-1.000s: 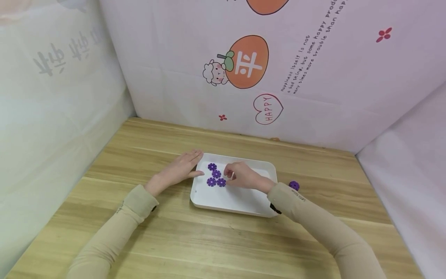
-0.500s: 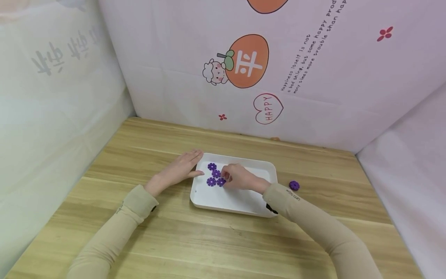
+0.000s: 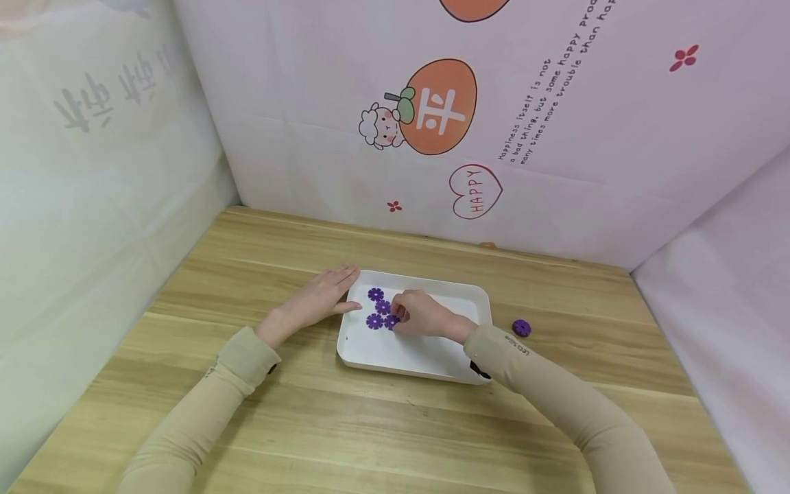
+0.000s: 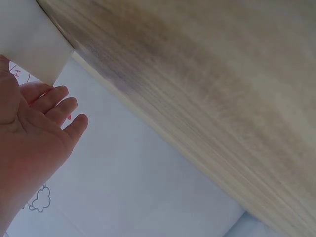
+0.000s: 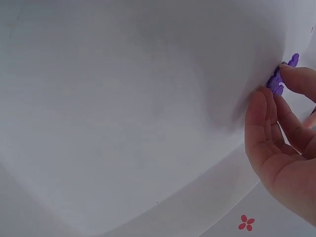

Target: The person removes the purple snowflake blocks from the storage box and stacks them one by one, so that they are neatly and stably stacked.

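Purple disc in the grip: a purple flower disc (image 3: 392,320) (image 5: 277,81) lies flat in the white tray (image 3: 426,357), centre of the head view.
Right hand: the right hand (image 3: 422,315) pinches it, fingertips (image 5: 296,74) curled on its edge.
Direction: the disc lies at the hand's left tip, toward frame left; no long axis.
Neighbours: three more purple discs (image 3: 375,306) touch or sit just beside it.
Left hand: the left hand (image 3: 321,299) rests flat, fingers straight, against the tray's left rim; farther from the pinched disc.
Stray: a lone purple disc (image 3: 521,328) lies on the wooden table (image 3: 308,425), right of the tray.
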Demonstrator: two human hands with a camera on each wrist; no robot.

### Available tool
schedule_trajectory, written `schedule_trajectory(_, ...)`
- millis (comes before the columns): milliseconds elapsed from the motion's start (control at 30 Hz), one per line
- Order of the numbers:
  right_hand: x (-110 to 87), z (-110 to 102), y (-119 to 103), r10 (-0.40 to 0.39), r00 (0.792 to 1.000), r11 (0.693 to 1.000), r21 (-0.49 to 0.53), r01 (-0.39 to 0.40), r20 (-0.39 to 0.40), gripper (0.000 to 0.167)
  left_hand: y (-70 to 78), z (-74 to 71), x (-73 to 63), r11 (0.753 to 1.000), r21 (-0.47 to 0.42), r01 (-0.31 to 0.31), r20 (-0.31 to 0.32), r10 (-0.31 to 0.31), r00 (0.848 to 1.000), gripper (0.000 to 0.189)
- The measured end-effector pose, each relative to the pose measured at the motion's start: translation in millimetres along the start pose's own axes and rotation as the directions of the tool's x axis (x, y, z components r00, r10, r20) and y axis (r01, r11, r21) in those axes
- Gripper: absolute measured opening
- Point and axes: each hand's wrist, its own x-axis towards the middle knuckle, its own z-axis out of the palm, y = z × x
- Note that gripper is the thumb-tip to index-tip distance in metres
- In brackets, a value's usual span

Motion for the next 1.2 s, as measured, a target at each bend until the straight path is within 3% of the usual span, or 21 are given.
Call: schedule_trajectory(1200, -4.5, -2.8, 2.5, 0.025, 1.0, 1.0, 0.01, -0.025, -0.01, 0.021, 1.7, -1.7, -1.2, 1.0, -0.015, 0.024, 0.018, -0.023, 1.0, 0.077)
